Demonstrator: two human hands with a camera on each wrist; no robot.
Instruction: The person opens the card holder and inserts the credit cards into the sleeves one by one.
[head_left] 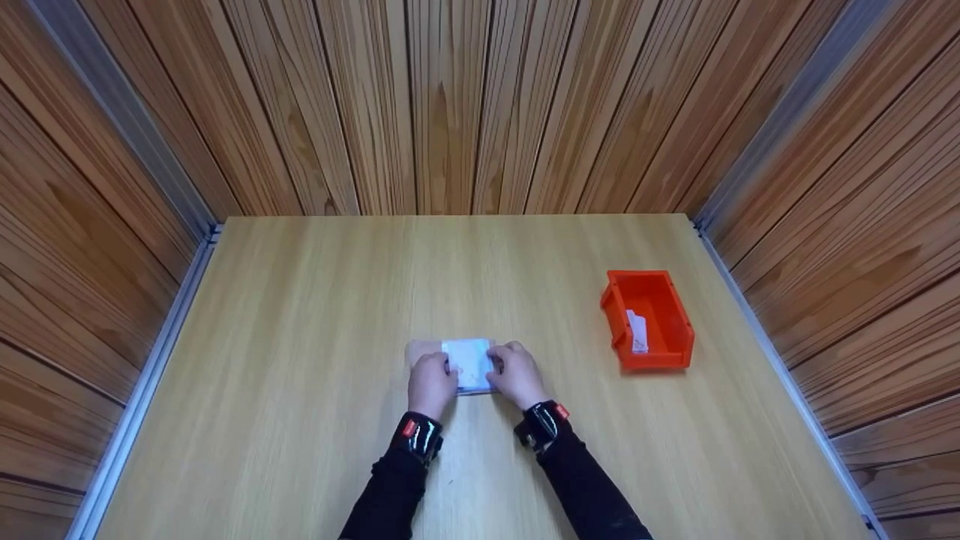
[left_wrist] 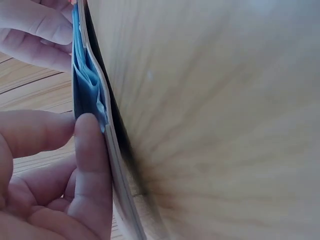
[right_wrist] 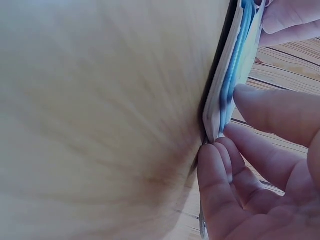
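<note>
A light-blue and white folded sheet [head_left: 468, 361] lies on a thin tan-pink flat layer [head_left: 421, 348], which shows past its left side. At the left edge of the sheet, my left hand [head_left: 433, 384] pinches it between thumb and index finger. My right hand [head_left: 517, 375] holds the right edge, thumb on top and fingers low against the side. In the left wrist view, the blue sheet [left_wrist: 88, 82] shows loose, rippled folds above the tan layer. Several stacked layers show at the edge [right_wrist: 220, 100] in the right wrist view. The material's exact kind cannot be told.
An orange-red plastic bin [head_left: 681, 330] stands on the right side of the wooden table [head_left: 300, 300], with a small white piece [head_left: 637, 332] inside. Wood-plank walls [head_left: 442, 112] enclose the back and both sides. Metal rails [head_left: 150, 375] run along the table's side edges.
</note>
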